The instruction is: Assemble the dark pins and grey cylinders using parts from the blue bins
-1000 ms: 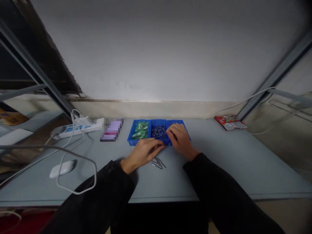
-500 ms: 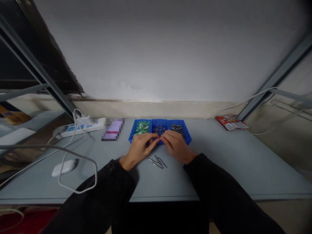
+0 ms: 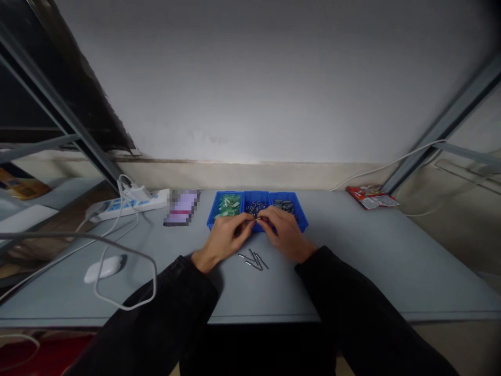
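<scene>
Fingertips of my left hand [image 3: 225, 236] and my right hand [image 3: 287, 234] pinch a small thin metallic piece [image 3: 257, 219] between them, just over the front of the blue bins. Its kind is too small to make out. Below the hands, several slim dark metal rods with bright ends [image 3: 258, 260] lie loosely on the table. Behind my fingers, the middle blue bin [image 3: 256, 195] holds many small metal pins. Small white and green parts fill the left blue bin [image 3: 210, 216]. Dark grey cylindrical parts sit in the right blue bin [image 3: 302, 219], partly hidden by my right hand.
The grey table [image 3: 352, 261] meets a wall behind. At left are a white power strip [image 3: 158, 199], a blurred-out phone [image 3: 182, 208], a white oval case [image 3: 104, 269] and a looping white cable [image 3: 155, 277]. A red packet [image 3: 364, 196] lies at back right.
The fingertips of both hands have drawn slightly apart, and more of the thin piece between them shows. The loose rods and the bins have stayed in place.
</scene>
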Demonstrator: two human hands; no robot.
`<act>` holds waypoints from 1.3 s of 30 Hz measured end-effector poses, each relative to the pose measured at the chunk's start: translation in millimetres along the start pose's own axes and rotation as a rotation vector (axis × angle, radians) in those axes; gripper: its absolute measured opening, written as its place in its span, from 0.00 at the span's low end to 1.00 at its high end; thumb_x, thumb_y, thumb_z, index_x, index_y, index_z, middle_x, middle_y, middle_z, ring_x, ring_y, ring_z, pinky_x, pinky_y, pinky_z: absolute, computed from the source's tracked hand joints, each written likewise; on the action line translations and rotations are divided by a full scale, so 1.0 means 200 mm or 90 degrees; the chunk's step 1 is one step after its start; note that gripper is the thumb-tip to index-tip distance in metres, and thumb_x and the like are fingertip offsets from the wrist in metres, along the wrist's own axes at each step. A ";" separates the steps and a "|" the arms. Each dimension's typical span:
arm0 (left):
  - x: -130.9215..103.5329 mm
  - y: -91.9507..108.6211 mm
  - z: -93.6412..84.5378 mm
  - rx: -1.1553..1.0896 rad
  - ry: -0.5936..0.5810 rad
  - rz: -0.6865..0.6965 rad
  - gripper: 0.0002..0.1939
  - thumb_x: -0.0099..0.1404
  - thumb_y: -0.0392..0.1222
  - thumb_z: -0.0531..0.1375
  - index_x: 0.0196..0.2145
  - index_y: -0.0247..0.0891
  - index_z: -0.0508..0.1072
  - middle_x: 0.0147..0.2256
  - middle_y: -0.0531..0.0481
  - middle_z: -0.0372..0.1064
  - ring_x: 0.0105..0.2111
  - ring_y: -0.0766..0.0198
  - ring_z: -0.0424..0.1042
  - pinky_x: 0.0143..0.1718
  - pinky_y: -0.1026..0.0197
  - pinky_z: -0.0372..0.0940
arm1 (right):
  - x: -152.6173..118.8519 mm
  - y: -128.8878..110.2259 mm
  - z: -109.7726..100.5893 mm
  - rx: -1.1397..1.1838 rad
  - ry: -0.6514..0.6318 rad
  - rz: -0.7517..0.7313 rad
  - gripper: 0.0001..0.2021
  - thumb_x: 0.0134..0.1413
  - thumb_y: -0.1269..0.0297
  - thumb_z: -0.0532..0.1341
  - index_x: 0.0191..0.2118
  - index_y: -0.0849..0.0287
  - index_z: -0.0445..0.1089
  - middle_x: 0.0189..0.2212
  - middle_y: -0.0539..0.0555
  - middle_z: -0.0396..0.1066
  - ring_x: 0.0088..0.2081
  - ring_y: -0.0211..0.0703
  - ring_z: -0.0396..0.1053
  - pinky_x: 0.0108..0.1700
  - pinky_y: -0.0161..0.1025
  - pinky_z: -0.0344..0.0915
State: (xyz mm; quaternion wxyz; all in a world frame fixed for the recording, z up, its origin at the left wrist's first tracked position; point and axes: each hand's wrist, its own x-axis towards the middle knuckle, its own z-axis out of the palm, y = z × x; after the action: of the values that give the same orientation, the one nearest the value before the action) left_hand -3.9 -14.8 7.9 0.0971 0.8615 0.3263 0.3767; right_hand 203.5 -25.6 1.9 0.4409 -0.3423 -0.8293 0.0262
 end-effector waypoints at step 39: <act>-0.01 0.00 0.00 -0.033 -0.022 0.006 0.11 0.72 0.41 0.55 0.34 0.36 0.74 0.23 0.55 0.64 0.23 0.68 0.61 0.27 0.64 0.56 | 0.01 -0.02 0.01 -0.007 -0.077 -0.017 0.09 0.72 0.67 0.49 0.43 0.56 0.66 0.37 0.54 0.69 0.39 0.43 0.68 0.43 0.40 0.65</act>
State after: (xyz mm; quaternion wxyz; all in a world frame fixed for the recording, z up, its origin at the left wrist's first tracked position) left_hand -4.4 -14.7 6.4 0.1228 0.8667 0.3105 0.3705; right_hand 199.4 -27.8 3.1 0.3884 -0.3317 -0.8590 0.0366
